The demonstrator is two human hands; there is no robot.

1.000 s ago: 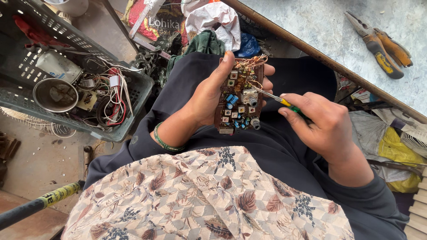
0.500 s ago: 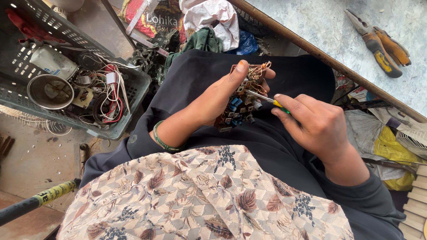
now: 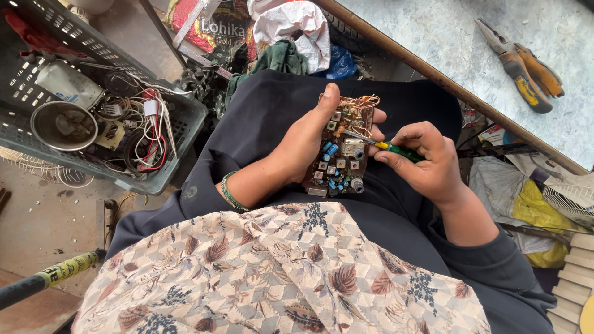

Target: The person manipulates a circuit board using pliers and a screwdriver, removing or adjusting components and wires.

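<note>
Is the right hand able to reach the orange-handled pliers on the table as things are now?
Probably not at once: the right hand holds a small screwdriver against the circuit board. The pliers lie apart on the table, with nothing between, so it must first let go.

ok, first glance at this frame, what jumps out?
The brown circuit board at centre, held over the lap by the left hand, with the right hand pressing a small green-handled screwdriver against it. Next, the grey plastic crate at upper left, full of wires and a round metal part. Orange-handled pliers lie on the table at upper right.
</note>
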